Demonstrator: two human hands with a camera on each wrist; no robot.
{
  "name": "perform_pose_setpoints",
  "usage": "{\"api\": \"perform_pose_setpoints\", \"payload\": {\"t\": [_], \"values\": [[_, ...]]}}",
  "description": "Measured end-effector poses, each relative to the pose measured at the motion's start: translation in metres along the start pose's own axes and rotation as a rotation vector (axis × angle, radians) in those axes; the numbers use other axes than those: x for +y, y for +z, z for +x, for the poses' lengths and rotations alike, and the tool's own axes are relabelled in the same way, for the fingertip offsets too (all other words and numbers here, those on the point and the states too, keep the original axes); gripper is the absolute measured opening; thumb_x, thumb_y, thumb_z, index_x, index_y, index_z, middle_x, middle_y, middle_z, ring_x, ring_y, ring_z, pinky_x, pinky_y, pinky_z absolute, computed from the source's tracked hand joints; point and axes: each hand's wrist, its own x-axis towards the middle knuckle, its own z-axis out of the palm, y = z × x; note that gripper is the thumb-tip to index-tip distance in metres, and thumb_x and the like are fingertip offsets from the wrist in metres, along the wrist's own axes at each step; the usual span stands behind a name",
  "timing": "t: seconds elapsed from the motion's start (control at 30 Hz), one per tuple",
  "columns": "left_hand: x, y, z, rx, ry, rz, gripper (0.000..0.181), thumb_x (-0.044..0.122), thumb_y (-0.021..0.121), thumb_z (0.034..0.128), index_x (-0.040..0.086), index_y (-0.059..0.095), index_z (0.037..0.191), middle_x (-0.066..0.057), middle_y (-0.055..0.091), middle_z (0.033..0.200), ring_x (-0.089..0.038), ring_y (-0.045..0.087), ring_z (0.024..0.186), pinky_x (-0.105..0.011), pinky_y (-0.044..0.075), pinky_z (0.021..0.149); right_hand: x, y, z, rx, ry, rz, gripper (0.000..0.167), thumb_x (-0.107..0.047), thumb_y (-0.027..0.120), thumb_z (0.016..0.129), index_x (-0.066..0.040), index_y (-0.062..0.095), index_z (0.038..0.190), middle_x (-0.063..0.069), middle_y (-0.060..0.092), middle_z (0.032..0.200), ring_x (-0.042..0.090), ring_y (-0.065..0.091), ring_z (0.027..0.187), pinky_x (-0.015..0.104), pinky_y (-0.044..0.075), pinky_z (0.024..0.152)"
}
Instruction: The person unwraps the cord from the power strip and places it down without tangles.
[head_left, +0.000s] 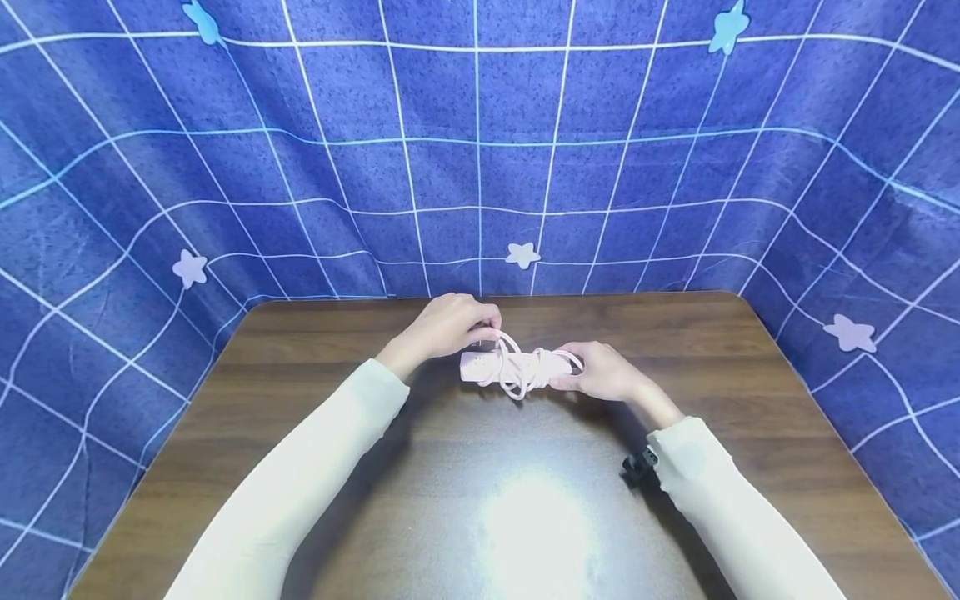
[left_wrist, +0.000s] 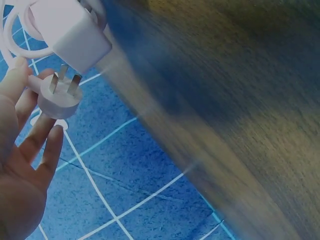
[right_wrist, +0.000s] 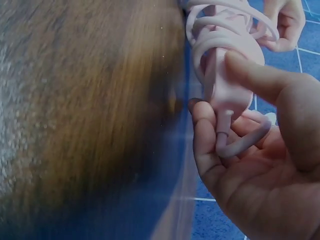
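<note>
A pale pink power strip is held above the table, its own cord wound around its body in several loops. My right hand grips the strip's right end, thumb on one side and fingers on the other; in the right wrist view the cord leaves that end and bends across the fingers. With my left hand I pinch the cord just behind the three-pin plug. The plug's metal prongs show in the left wrist view, close to the strip's end.
Underneath is a brown wooden table with a bright glare patch near its front. A blue curtain with white grid lines and star shapes rises behind and at both sides. A small black device sits at my right sleeve.
</note>
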Motion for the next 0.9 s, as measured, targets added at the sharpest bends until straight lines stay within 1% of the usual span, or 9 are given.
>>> {"api": "perform_pose_setpoints", "payload": {"t": [0.1,0.2,0.33,0.47,0.57,0.67,0.73,0.8,0.9], "values": [[0.0,-0.001,-0.001,0.003,-0.003,0.005,0.014,0.04,0.073,0.0995,0.027,0.071,0.095,0.013,0.067,0.083,-0.013,0.059,0.076,-0.038,0.05,0.07,-0.001,0.0,0.001,-0.023,0.044,0.03,0.044,-0.036,0.082,0.093,-0.009,0.071,0.127,0.001,0.074,0.07,0.018,0.072,0.07,0.044,0.054,0.092],[0.0,-0.001,-0.001,0.006,-0.003,0.006,0.013,0.04,0.073,0.0998,0.028,0.071,0.096,0.013,0.068,0.084,-0.013,0.059,0.077,-0.039,0.05,0.071,-0.003,0.0,0.002,-0.025,0.039,0.022,0.044,-0.037,0.081,0.094,-0.008,0.071,0.126,0.001,0.073,0.069,0.02,0.072,0.069,0.043,0.054,0.091],[-0.001,-0.002,-0.003,0.025,0.001,0.003,0.011,0.038,0.075,0.0986,0.029,0.072,0.095,0.015,0.067,0.081,-0.013,0.059,0.078,-0.039,0.05,0.073,-0.004,0.001,0.002,0.007,-0.018,-0.01,0.042,-0.035,0.081,0.094,-0.008,0.071,0.124,-0.001,0.073,0.068,0.018,0.07,0.069,0.043,0.055,0.086],[0.001,-0.008,-0.007,0.068,0.034,0.012,0.01,0.039,0.076,0.0976,0.029,0.074,0.096,0.018,0.067,0.08,-0.013,0.061,0.082,-0.039,0.05,0.075,-0.007,0.001,-0.003,0.083,-0.095,-0.038,0.039,-0.031,0.082,0.094,-0.011,0.073,0.126,-0.006,0.076,0.084,0.013,0.07,0.082,0.042,0.056,0.086],[0.005,-0.018,-0.009,0.13,0.073,0.027,0.012,0.04,0.073,0.0987,0.029,0.077,0.1,0.018,0.073,0.086,-0.014,0.064,0.083,-0.039,0.052,0.076,-0.012,-0.003,-0.009,0.129,-0.147,-0.015,0.041,-0.03,0.082,0.093,-0.014,0.073,0.13,-0.006,0.077,0.102,0.014,0.07,0.093,0.042,0.056,0.089],[0.011,-0.032,-0.012,0.204,0.115,0.038,0.015,0.038,0.071,0.1012,0.027,0.081,0.105,0.015,0.077,0.096,-0.015,0.067,0.086,-0.038,0.054,0.078,-0.018,-0.01,-0.016,0.155,-0.195,0.038,0.044,-0.029,0.082,0.094,-0.015,0.07,0.134,-0.004,0.077,0.113,0.015,0.071,0.101,0.042,0.056,0.093],[0.015,-0.043,-0.014,0.247,0.144,0.043,0.016,0.036,0.07,0.1028,0.026,0.082,0.108,0.013,0.078,0.099,-0.015,0.068,0.089,-0.036,0.054,0.08,-0.023,-0.015,-0.021,0.172,-0.219,0.071,0.045,-0.03,0.081,0.095,-0.017,0.069,0.136,-0.004,0.077,0.118,0.015,0.071,0.105,0.042,0.056,0.096],[0.019,-0.053,-0.016,0.275,0.157,0.04,0.016,0.034,0.07,0.1035,0.026,0.082,0.109,0.013,0.078,0.099,-0.015,0.068,0.091,-0.034,0.054,0.083,-0.028,-0.021,-0.025,0.188,-0.242,0.096,0.045,-0.03,0.08,0.096,-0.019,0.068,0.138,-0.005,0.076,0.122,0.015,0.071,0.109,0.042,0.055,0.098],[0.027,-0.066,-0.018,0.296,0.156,0.018,0.015,0.032,0.07,0.1035,0.025,0.082,0.108,0.013,0.077,0.098,-0.014,0.065,0.093,-0.033,0.052,0.084,-0.034,-0.029,-0.031,0.212,-0.274,0.109,0.044,-0.028,0.079,0.098,-0.019,0.067,0.139,-0.006,0.075,0.124,0.014,0.07,0.112,0.041,0.054,0.1]]}}
